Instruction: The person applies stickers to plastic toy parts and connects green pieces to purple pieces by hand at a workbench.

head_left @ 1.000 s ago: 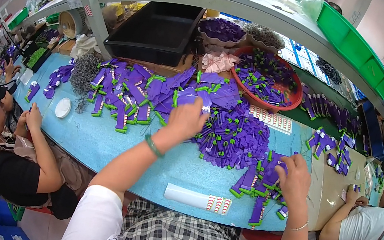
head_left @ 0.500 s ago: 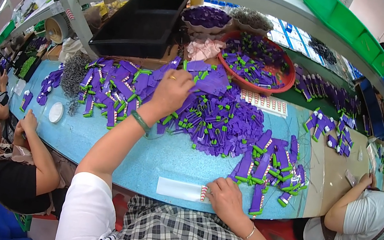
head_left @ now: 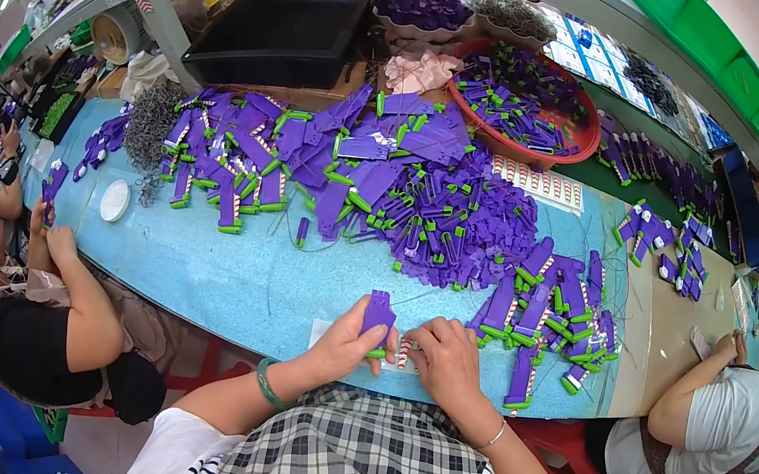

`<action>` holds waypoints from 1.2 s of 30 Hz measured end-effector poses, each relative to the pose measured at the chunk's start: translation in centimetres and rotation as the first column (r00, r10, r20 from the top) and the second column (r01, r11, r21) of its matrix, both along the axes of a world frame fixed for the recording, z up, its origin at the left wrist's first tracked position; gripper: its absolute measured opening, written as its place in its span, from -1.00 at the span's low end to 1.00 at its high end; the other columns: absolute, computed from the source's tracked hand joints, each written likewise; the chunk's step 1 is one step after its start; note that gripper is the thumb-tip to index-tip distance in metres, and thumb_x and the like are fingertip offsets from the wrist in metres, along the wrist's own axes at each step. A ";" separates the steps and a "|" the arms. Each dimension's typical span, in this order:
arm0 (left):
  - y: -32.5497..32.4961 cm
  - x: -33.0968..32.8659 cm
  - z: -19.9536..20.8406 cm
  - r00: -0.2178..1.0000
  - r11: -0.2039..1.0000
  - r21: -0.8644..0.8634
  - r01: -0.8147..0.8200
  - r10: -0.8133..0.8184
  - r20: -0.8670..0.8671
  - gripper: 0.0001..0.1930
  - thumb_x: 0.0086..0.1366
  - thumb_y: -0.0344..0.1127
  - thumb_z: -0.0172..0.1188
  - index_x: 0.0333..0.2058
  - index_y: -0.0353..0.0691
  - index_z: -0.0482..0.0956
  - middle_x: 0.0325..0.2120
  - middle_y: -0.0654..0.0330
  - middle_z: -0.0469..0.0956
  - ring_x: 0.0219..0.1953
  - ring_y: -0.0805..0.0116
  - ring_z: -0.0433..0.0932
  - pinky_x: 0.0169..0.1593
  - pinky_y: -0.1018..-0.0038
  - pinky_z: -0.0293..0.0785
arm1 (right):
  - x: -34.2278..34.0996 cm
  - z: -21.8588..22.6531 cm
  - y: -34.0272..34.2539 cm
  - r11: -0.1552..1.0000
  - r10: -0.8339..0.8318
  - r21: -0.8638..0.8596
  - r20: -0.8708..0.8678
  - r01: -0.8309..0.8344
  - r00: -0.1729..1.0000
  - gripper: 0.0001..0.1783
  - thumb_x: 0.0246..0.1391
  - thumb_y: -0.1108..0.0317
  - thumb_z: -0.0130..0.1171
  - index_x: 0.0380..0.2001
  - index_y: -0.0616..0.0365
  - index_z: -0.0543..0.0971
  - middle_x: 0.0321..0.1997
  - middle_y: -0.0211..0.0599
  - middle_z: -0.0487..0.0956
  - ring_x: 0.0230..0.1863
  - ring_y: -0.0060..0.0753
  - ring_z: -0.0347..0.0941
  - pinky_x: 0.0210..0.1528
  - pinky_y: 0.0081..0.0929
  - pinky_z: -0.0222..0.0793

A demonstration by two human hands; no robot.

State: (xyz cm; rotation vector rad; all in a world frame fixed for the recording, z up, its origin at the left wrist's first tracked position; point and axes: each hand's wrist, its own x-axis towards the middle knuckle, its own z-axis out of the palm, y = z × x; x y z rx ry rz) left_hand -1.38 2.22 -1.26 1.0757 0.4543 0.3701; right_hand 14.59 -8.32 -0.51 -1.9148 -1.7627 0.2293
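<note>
A flat purple plastic piece with a green end (head_left: 377,315) stands upright in my left hand (head_left: 344,340), gripped between thumb and fingers near the table's front edge. Just right of it, the fingers of my right hand (head_left: 449,361) are pinched together beside a short red-and-white striped sticker strip (head_left: 403,354). Whatever is between those fingertips is too small to make out. White backing sheet (head_left: 319,331) shows partly from under my left hand. To the right of my hands lies a pile of purple pieces with green ends and striped stickers (head_left: 533,308).
A large heap of purple parts (head_left: 462,221) covers the table's middle. Behind it stand a red basin (head_left: 589,137) of parts and a black tray (head_left: 283,30). A tangle of thin wire (head_left: 152,124) and a white round lid (head_left: 114,201) lie left. Co-workers sit on both sides.
My left hand has come back from the heap toward me, now with a purple piece in it. My right hand has stayed by the striped strip, its fingers now pinched. The view has shifted slightly.
</note>
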 end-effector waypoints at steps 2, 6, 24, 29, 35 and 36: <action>-0.4 0.0 -1.7 0.998 0.997 0.080 -0.002 0.007 -0.062 -0.80 0.38 -0.36 -0.15 -0.06 -0.21 0.18 -0.33 0.15 0.43 -0.37 0.35 0.52 -0.42 0.54 0.52 | -0.1 -0.3 0.2 0.999 0.018 0.051 -0.005 -0.018 1.000 -0.82 -0.26 0.39 0.30 -0.47 0.00 0.56 -0.40 -0.47 0.44 -0.30 -0.35 0.33 -0.30 -0.37 0.15; -0.5 0.1 -2.3 0.993 0.999 0.045 -0.002 0.007 -0.119 -0.80 0.30 -0.40 0.02 -0.12 -0.29 0.39 -0.41 0.23 0.47 -0.40 0.48 0.50 -0.40 0.59 0.48 | -0.1 -0.2 0.3 0.998 0.021 0.066 -0.014 -0.020 1.000 -0.87 -0.21 0.40 0.27 -0.51 0.01 0.53 -0.39 -0.49 0.45 -0.27 -0.35 0.35 -0.26 -0.36 0.16; 0.0 0.6 2.5 0.997 0.983 -0.163 -0.081 0.082 0.002 -0.70 0.34 -0.38 -0.08 0.02 -0.25 0.23 -0.24 0.17 0.46 -0.29 0.41 0.51 -0.36 0.48 0.53 | -1.0 1.4 1.0 0.995 -0.024 0.022 -0.898 0.100 0.439 -0.92 0.06 0.50 0.14 -0.36 0.21 0.46 -0.27 -0.39 0.50 -0.29 -0.66 0.41 -0.21 -0.65 0.33; 0.0 0.5 1.9 0.993 0.937 -0.348 0.030 0.013 0.121 -0.61 0.35 -0.38 -0.15 0.14 -0.17 0.11 -0.01 0.17 0.32 -0.02 0.34 0.43 -0.11 0.30 0.56 | -0.9 1.3 1.3 0.994 -0.076 -0.053 -0.959 0.092 0.273 -0.90 0.04 0.49 0.18 -0.41 0.21 0.44 -0.44 -0.48 0.50 -0.41 -0.72 0.39 -0.32 -0.72 0.33; -0.3 0.7 1.8 0.989 0.926 -0.374 0.054 0.002 0.147 -0.59 0.32 -0.43 -0.16 0.14 -0.17 0.11 -0.01 0.18 0.30 0.01 0.36 0.39 -0.04 0.27 0.53 | -0.9 1.0 1.3 0.993 -0.089 -0.060 -0.948 0.105 0.304 -0.88 0.01 0.46 0.22 -0.43 0.21 0.46 -0.45 -0.51 0.48 -0.42 -0.75 0.37 -0.34 -0.72 0.30; -0.3 0.7 1.8 0.989 0.926 -0.375 0.054 0.002 0.147 -0.59 0.32 -0.43 -0.16 0.14 -0.17 0.11 -0.01 0.18 0.30 0.01 0.36 0.39 -0.04 0.27 0.53 | -0.9 1.0 1.3 0.993 -0.090 -0.060 -0.948 0.106 0.304 -0.88 0.01 0.46 0.22 -0.43 0.21 0.46 -0.45 -0.51 0.48 -0.42 -0.75 0.37 -0.34 -0.72 0.30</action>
